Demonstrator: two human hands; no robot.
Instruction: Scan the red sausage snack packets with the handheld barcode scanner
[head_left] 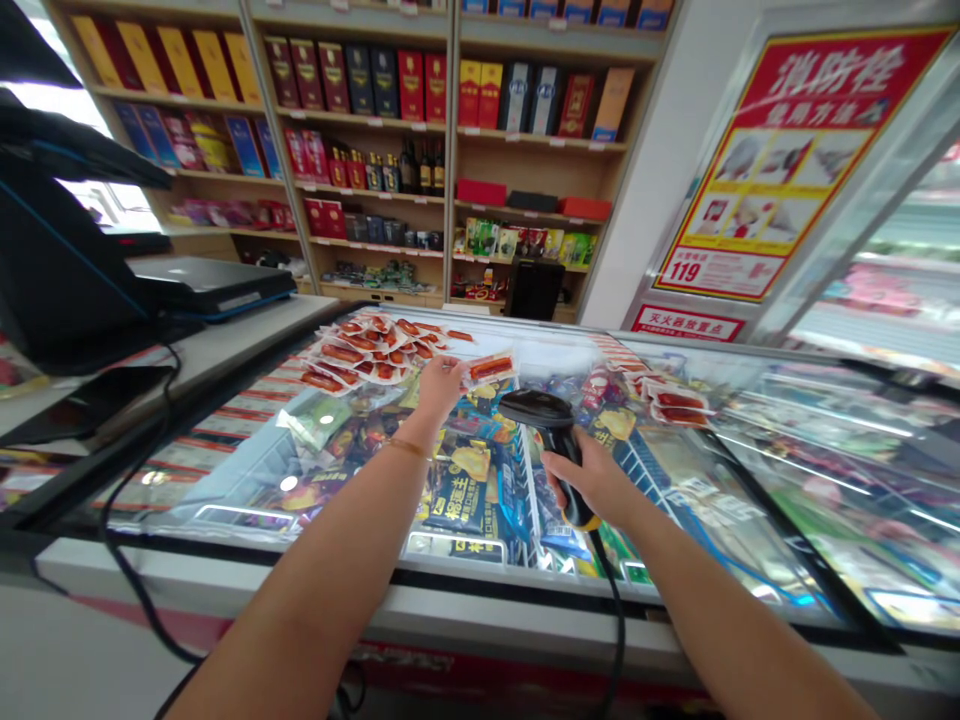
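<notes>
1. Left hand (439, 385) was stretched out over the glass freezer lid (750, 480), fingers pinched on one flat snack packet (489, 368); grip was clamped on its left edge.
2. The packet was clear, glossy plastic, rectangular, with a red-orange strip inside; it was held just above the glass at about 12 o'clock from the scanner.
3. Right hand (592, 480) was wrapped around the handle of a black barcode scanner (551, 425), grip closed tight; matte plastic, rounded head, yellow band at the handle base, black cable (616, 620) hanging down at 6 o'clock.
4. A pile of similar packets (367, 352) lay on the glass at 10 o'clock from the left hand; a smaller bunch (675, 400) lay at 3 o'clock from the scanner.
5. Wooden shelves (450, 150) of boxed goods stood at 12 o'clock; a dark till screen (60, 280) at 9 o'clock.
</notes>
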